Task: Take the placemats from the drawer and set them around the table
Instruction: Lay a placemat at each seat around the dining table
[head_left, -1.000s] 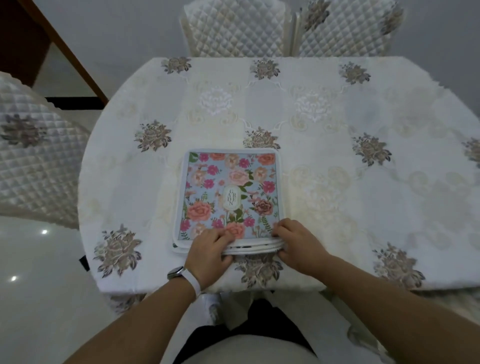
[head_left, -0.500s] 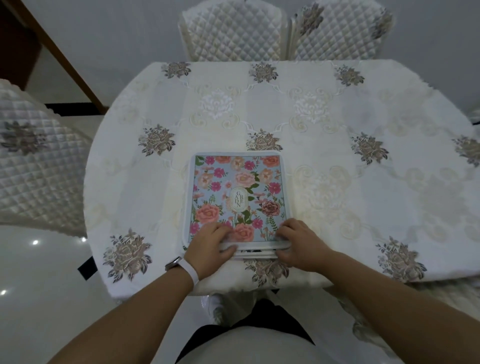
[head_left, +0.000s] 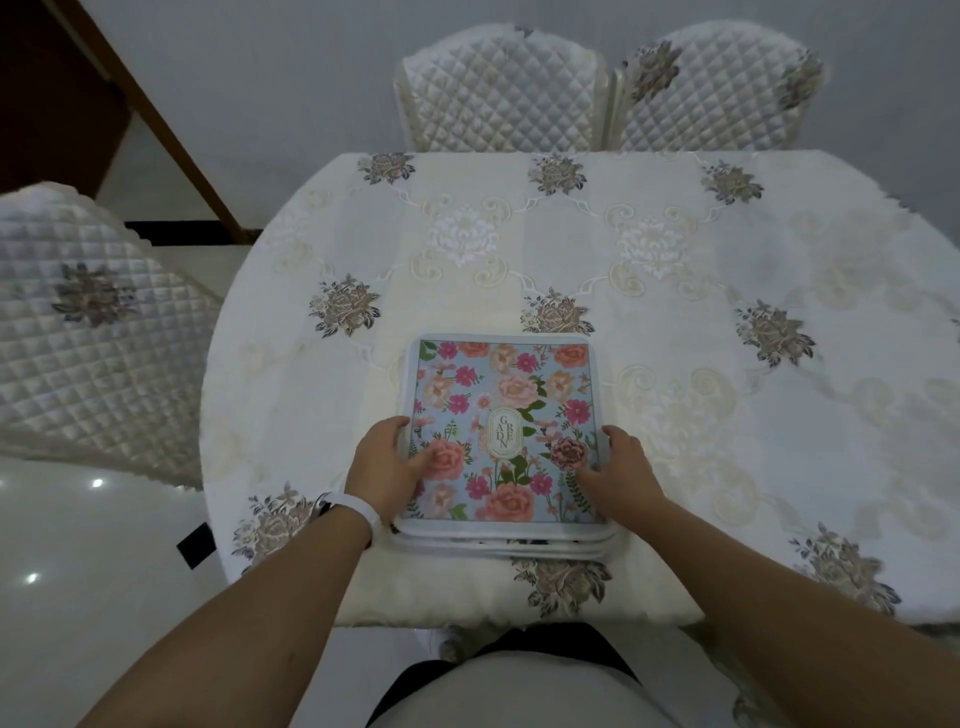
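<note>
Squarely in the lower middle of the frame, a stack of placemats lay flat on the table, its near edge just short of the table's bottom rim. The top placemat showed pink and peach flowers on pale blue inside a white border, with an oval label reading GARDEN at its centre; the white edges of several more mats were fanned out beneath it along the bottom side. The left hand held the stack at its left edge, fingers curled round the border and thumb lying on the printed top. The right hand gripped the opposite, right edge in the same manner, fingers hooked over the border and thumb pressed on the flowers. The stack thus sat between the two hands, touched by both along the lower half of its sides. A white wristband circled the left wrist. A cream tablecloth embroidered with brown roses covered the table. Two quilted chairs stood side by side at the top of the frame behind the table's far edge, and a third quilted chair stood at the left, above a glossy pale floor.
</note>
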